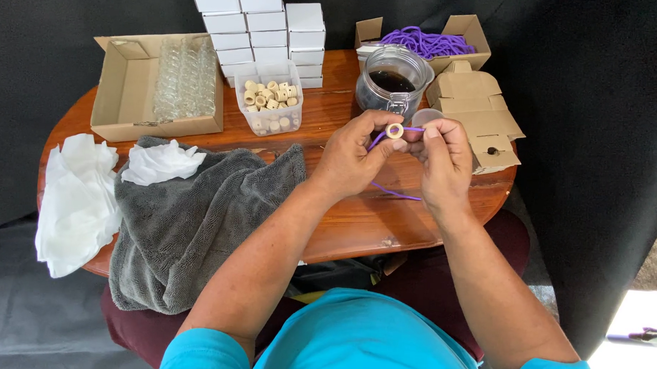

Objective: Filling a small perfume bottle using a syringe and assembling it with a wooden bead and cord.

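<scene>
My left hand [355,156] pinches a small cream ring-shaped bead [394,130] between thumb and fingers above the wooden table [356,222]. A purple cord [394,192] runs through or against the bead's hole. My right hand [442,159] grips the cord's end just right of the bead. The cord's loose part trails down onto the table between both hands. A clear tub [272,102] with several more cream beads stands behind my left hand.
A glass clip-top jar [392,81] of dark contents stands just behind my hands. A box of purple cords [424,41] sits behind the jar, with folded cardboard [480,110] at right. White boxes [257,25] are stacked at the back. A grey towel [196,209], white paper [77,197] and a cardboard box of clear bottles [157,84] lie left.
</scene>
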